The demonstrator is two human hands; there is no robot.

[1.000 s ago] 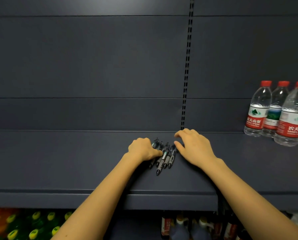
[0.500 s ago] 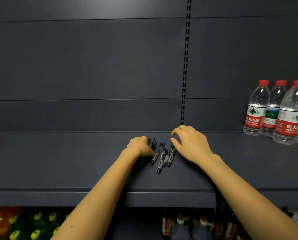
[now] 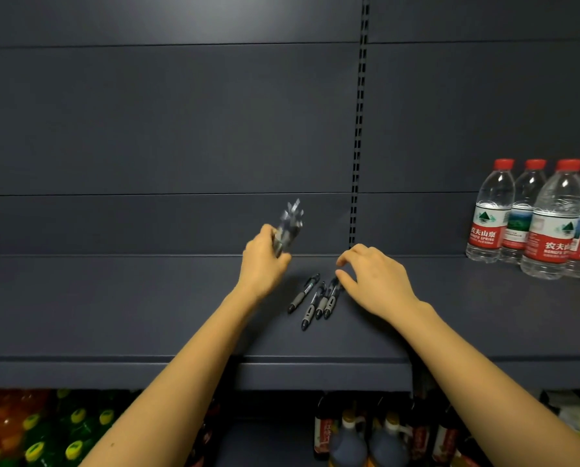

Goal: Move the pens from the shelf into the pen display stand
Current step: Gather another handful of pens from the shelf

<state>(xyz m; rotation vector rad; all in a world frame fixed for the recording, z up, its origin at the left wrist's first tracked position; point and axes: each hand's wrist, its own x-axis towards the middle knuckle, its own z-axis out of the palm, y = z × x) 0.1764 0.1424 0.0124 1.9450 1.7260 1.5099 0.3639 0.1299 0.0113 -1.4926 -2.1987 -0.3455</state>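
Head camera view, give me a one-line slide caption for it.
Left hand holds a blurred bunch of pens above the dark shelf; right hand hovers at four pens lying on it.

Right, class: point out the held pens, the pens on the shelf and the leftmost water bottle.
held pens (image 3: 290, 224): head view, blurred upper barrels.
pens on the shelf (image 3: 311, 307): head view, a middle pen's barrel.
leftmost water bottle (image 3: 483, 232): head view, red label.
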